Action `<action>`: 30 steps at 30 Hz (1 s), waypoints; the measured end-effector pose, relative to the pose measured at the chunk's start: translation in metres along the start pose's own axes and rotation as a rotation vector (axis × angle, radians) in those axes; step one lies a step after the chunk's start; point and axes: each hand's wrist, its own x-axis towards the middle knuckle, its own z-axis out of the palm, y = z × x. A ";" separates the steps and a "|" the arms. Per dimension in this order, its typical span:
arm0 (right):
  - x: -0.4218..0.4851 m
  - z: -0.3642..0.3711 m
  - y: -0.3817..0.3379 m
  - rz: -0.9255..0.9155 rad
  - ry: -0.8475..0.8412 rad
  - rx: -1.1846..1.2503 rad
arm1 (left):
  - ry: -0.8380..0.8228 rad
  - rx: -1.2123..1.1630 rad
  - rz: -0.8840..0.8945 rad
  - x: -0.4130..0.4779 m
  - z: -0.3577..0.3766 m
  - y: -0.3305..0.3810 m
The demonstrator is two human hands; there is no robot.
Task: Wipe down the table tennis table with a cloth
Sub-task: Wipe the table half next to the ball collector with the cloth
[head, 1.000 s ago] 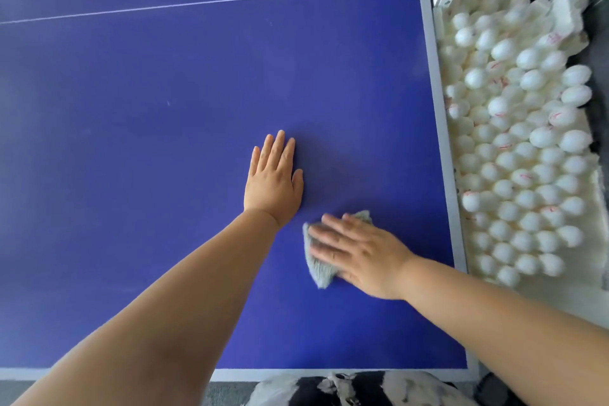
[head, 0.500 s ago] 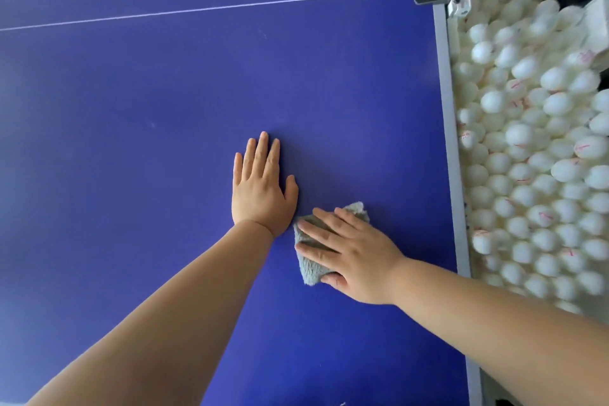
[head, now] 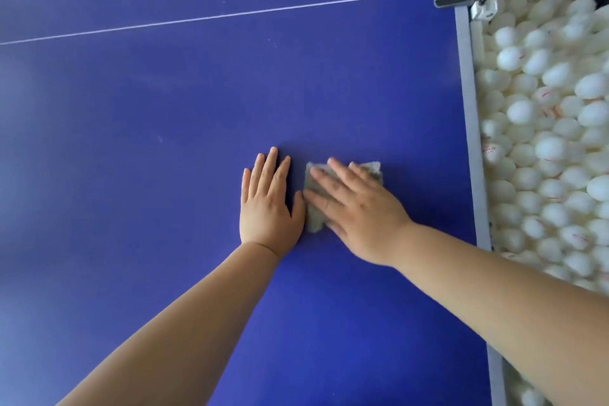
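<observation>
The blue table tennis table (head: 164, 109) is wide. Below its white line (head: 214, 16), my right hand (head: 359, 208) presses the fuzzy cloth (head: 312, 217) with straight fingers (head: 342, 175). My left hand (head: 268, 204) lies flat, holding nothing. I should push evenly, in long rows.

Deep blue table (head: 164, 109) – thin white line (head: 211, 17), pale grey cloth (head: 313, 214), white balls (head: 547, 148) – red marks

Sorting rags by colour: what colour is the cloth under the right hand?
Pale grey-green cloth, fluffy; seen in the head view, the only one.
</observation>
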 end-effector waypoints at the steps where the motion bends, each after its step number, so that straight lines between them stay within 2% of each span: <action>1: -0.016 0.006 -0.014 -0.119 -0.042 0.001 | 0.022 -0.064 -0.021 0.002 -0.002 0.001; 3: -0.033 0.013 -0.016 -0.202 -0.038 -0.001 | 0.073 -0.157 -0.050 0.011 -0.006 0.001; 5: -0.021 0.009 0.011 -0.094 0.017 -0.019 | 0.109 -0.147 -0.013 0.030 -0.011 -0.003; 9: 0.048 -0.024 0.096 0.521 0.125 -0.031 | 0.058 0.009 0.053 0.078 -0.017 -0.012; 11: 0.076 -0.037 0.121 0.720 0.144 0.055 | 0.020 0.078 0.047 0.089 -0.014 -0.013; 13: 0.088 -0.038 0.118 0.673 0.147 0.032 | 0.028 0.114 0.041 0.091 -0.010 -0.014; 15: 0.080 -0.028 0.093 0.412 0.123 -0.037 | 0.047 0.119 0.045 0.092 -0.008 -0.016; 18: 0.035 -0.007 0.044 0.020 0.051 0.032 | 0.058 0.110 0.048 0.092 -0.008 -0.018; 21: 0.010 -0.001 0.031 -0.133 0.017 0.070 | 0.069 0.110 0.054 0.092 -0.008 -0.018; 23: 0.026 -0.007 0.055 -0.027 0.059 0.050 | 0.070 0.107 0.054 0.092 -0.008 -0.018; 26: 0.075 -0.031 0.118 0.384 0.164 -0.014 | 0.061 0.120 0.042 0.091 -0.008 -0.018; 28: 0.105 -0.043 0.147 0.583 0.187 -0.006 | 0.059 0.121 0.041 0.091 -0.008 -0.018; 30: 0.123 -0.045 0.141 0.579 0.189 0.016 | 0.059 0.122 0.044 0.092 -0.008 -0.018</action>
